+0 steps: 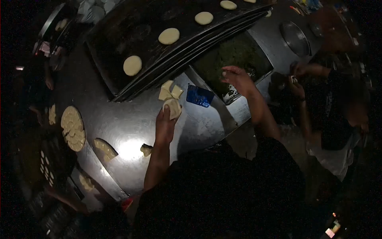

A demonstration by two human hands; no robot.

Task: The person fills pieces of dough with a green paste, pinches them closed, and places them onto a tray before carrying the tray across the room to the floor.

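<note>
A round piece of dough point(172, 109) rests in my left hand point(164, 125), with the thumb pressed over its near face. Just beyond it, cut pieces of dough point(165, 92) lie on the metal table point(123, 115). My right hand point(238, 79) hangs above a dark, greasy tray point(254, 55), fingers apart and slightly curled, with nothing visible in them. Between the hands a blue scraper-like piece point(199, 96) lies flat on the table. Flat dough rounds point(132, 65) sit spaced apart on a dark baking sheet point(119, 44) at the back.
At the left are a large scored dough disc point(73, 128), a dough strip point(105, 149) and a small lump point(146, 150). A round metal pan point(295, 38) stands back right. A co-worker point(338, 107) is at the right; other people's arms show at the left.
</note>
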